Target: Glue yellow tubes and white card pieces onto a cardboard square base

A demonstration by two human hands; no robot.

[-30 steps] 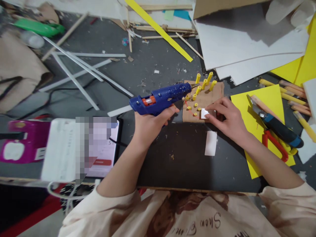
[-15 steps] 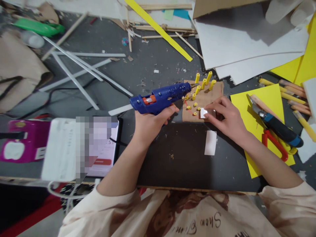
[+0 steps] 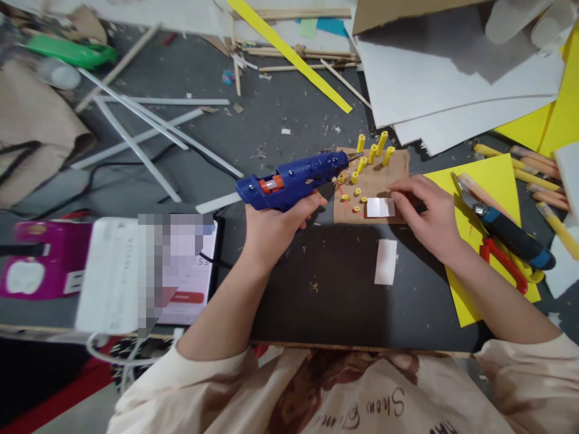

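My left hand [image 3: 280,226] is wrapped round the grip of a blue hot glue gun [image 3: 296,176], whose metal nozzle points right over a small brown cardboard base [image 3: 398,172]. Several short yellow rolled-paper posts [image 3: 373,154] stand on that base, and lower yellow stubs [image 3: 357,191] dot its left part. A white paper rectangle [image 3: 380,207] lies along the base's front edge, its whole face showing. At its right end is my right hand [image 3: 427,211], thumb and forefinger slightly apart by the corner. Another white paper strip [image 3: 386,261] lies on the dark table just in front.
A utility knife [image 3: 511,226] and red-handled scissors [image 3: 504,265] lie on yellow paper [image 3: 474,175] at right. Glue sticks [image 3: 149,126] and a black cord spread over the left. A phone [image 3: 190,271] and white box [image 3: 111,274] sit near the front left edge. White sheets [image 3: 434,96] cover the back right.
My right hand has drawn back to the right, off the face of the white paper rectangle, and more of it shows. My left hand and the glue gun have barely moved.
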